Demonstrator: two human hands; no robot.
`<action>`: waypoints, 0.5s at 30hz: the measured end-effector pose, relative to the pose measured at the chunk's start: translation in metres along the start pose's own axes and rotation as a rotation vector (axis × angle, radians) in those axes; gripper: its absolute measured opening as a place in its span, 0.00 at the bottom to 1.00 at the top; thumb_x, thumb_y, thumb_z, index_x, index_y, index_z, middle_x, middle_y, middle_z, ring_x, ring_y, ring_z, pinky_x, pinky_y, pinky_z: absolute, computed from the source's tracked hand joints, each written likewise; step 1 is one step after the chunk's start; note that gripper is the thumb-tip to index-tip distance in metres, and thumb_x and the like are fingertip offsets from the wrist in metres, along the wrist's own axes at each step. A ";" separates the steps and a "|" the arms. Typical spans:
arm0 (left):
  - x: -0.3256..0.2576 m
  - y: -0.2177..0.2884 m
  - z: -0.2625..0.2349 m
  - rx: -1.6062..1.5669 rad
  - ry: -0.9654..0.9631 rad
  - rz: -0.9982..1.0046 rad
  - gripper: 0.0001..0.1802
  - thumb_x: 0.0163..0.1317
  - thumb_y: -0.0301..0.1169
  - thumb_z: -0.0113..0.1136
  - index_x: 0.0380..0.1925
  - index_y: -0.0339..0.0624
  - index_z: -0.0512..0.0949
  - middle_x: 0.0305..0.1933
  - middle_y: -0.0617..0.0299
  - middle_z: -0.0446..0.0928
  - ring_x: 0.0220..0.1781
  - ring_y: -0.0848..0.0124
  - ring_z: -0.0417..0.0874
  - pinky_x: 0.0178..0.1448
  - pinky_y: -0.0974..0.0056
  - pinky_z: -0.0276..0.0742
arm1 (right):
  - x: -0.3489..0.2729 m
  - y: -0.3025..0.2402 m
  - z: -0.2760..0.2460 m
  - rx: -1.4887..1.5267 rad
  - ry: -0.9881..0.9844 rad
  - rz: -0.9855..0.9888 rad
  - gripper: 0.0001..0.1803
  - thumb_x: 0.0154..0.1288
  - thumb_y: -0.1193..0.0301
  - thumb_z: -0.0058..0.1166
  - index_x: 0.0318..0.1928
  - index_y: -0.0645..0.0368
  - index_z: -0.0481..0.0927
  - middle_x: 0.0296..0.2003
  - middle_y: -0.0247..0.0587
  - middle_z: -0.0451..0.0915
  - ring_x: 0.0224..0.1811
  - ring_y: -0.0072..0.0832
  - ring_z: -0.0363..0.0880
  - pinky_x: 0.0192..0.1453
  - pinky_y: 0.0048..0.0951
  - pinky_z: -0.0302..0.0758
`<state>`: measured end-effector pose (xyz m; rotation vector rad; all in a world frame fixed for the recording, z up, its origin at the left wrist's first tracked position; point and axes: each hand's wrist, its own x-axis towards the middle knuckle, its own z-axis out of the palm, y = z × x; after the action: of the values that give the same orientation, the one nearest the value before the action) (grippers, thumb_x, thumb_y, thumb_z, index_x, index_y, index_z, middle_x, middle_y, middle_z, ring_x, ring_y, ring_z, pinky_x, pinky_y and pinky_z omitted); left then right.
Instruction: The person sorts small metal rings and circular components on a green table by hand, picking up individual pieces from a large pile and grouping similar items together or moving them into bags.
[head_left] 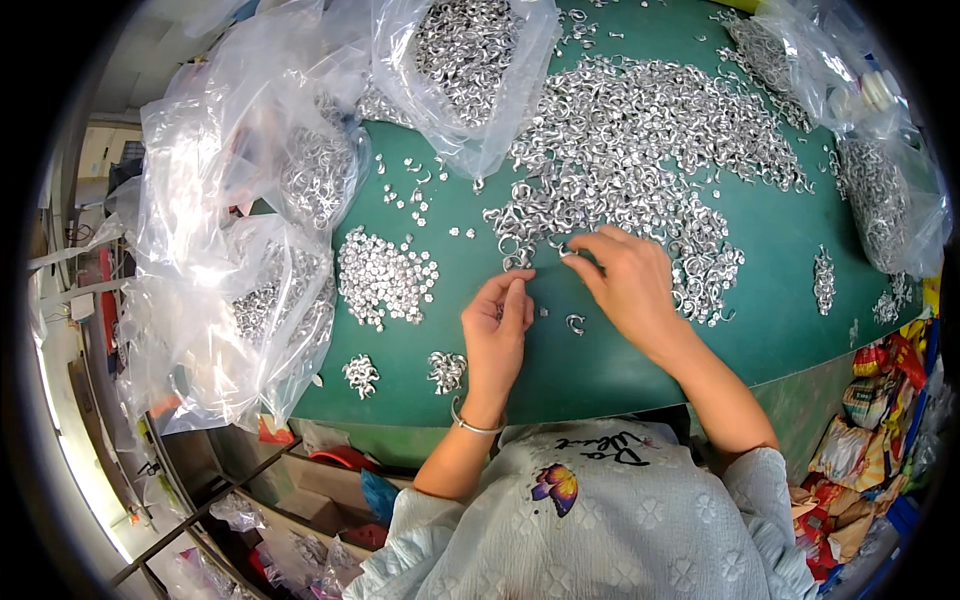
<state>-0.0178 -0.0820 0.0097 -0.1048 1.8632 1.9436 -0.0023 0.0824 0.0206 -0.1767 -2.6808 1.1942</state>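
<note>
My left hand (497,318) rests on the green table (460,385) with its fingers curled and thumb against the forefinger. A bit of silver metal shows inside the curl, too small to make out fully. My right hand (630,285) reaches to the near edge of a big pile of curved silver metal pieces (640,130). Its thumb and forefinger close on a small curved metal piece (564,250). Between the hands lie a loose C-shaped metal piece (575,324) and a tiny one. Left of my left hand sits a heap of small flower-shaped metal pieces (385,278).
Two small clusters of curved pieces, one a cluster (445,372) near my left wrist, lie by the front edge. Clear plastic bags (240,200) of metal parts crowd the left and back. Another filled bag (875,200) stands at right, beside a small cluster (823,280).
</note>
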 end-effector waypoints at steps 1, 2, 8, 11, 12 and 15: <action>-0.001 -0.002 -0.002 0.075 -0.012 0.055 0.11 0.70 0.31 0.47 0.44 0.36 0.75 0.18 0.69 0.67 0.17 0.85 0.59 0.17 0.78 0.50 | 0.001 -0.001 0.005 -0.162 0.005 -0.030 0.05 0.59 0.71 0.55 0.30 0.59 0.80 0.26 0.45 0.77 0.26 0.40 0.79 0.29 0.38 0.73; -0.002 0.000 -0.003 0.056 -0.004 0.020 0.11 0.70 0.31 0.47 0.45 0.36 0.74 0.17 0.70 0.67 0.16 0.85 0.58 0.18 0.78 0.49 | 0.001 -0.001 0.008 -0.193 -0.005 -0.042 0.05 0.58 0.70 0.56 0.31 0.59 0.80 0.26 0.44 0.77 0.27 0.41 0.79 0.29 0.39 0.73; -0.005 -0.005 -0.014 0.482 0.095 0.162 0.14 0.65 0.28 0.52 0.49 0.37 0.71 0.14 0.63 0.70 0.14 0.72 0.69 0.20 0.65 0.62 | -0.010 0.006 -0.001 -0.197 -0.132 -0.044 0.04 0.59 0.71 0.55 0.32 0.58 0.79 0.28 0.44 0.79 0.29 0.44 0.79 0.29 0.42 0.73; -0.004 -0.004 -0.011 0.802 0.096 0.276 0.18 0.62 0.27 0.56 0.52 0.38 0.68 0.16 0.52 0.73 0.17 0.53 0.75 0.22 0.54 0.67 | -0.010 0.005 -0.004 -0.088 0.032 -0.087 0.04 0.60 0.72 0.54 0.34 0.59 0.77 0.31 0.44 0.80 0.28 0.44 0.78 0.30 0.40 0.72; -0.002 0.001 -0.008 0.796 0.096 0.287 0.18 0.62 0.27 0.56 0.51 0.38 0.68 0.15 0.53 0.72 0.16 0.54 0.74 0.22 0.54 0.66 | -0.006 0.004 0.001 -0.111 0.039 -0.100 0.04 0.60 0.71 0.55 0.34 0.59 0.77 0.30 0.44 0.79 0.28 0.43 0.78 0.29 0.40 0.73; 0.002 0.008 -0.005 0.773 0.105 0.307 0.16 0.61 0.27 0.56 0.49 0.37 0.69 0.14 0.53 0.72 0.16 0.55 0.74 0.21 0.55 0.66 | 0.000 0.003 0.021 -0.207 0.001 -0.142 0.06 0.57 0.71 0.57 0.33 0.58 0.76 0.28 0.43 0.79 0.28 0.42 0.78 0.29 0.39 0.73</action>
<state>-0.0238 -0.0858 0.0160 0.3397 2.6863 1.2602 -0.0075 0.0694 0.0041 -0.0160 -2.7601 0.8759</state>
